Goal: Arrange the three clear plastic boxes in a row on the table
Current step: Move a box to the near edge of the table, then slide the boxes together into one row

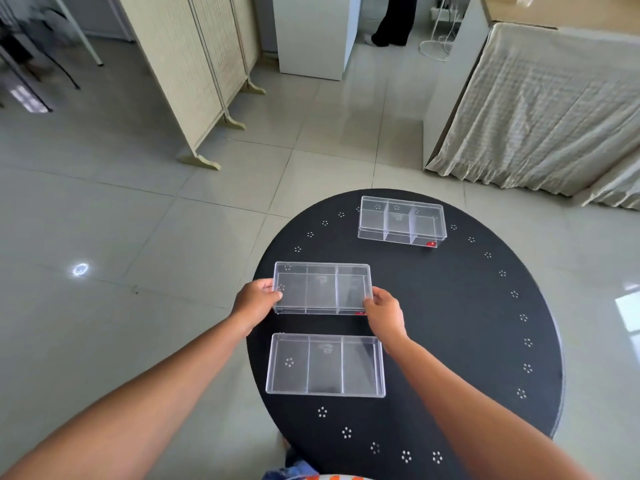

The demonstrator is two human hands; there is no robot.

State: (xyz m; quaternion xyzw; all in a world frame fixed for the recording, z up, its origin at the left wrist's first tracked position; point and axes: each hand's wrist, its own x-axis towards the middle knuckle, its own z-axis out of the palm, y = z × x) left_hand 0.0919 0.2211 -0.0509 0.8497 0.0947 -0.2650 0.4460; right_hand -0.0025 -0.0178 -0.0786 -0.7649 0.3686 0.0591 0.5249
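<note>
Three clear plastic boxes, each split into three compartments, are on a round black table point(460, 327). The middle box point(322, 288) sits at the table's left side, held at both short ends: my left hand point(258, 299) grips its left end and my right hand point(384, 311) grips its right end near a red sticker. The near box point(325, 365) lies flat just below it, untouched. The far box point(401, 221) rests apart at the table's far side, further right than the other two.
The table has small white dot patterns around its rim. Beyond it lies tiled floor, a folding wicker screen point(194, 71) at the left, a white cabinet point(315, 32), and a cloth-draped counter point(540, 109) at the right. A person's legs point(394, 22) stand far back.
</note>
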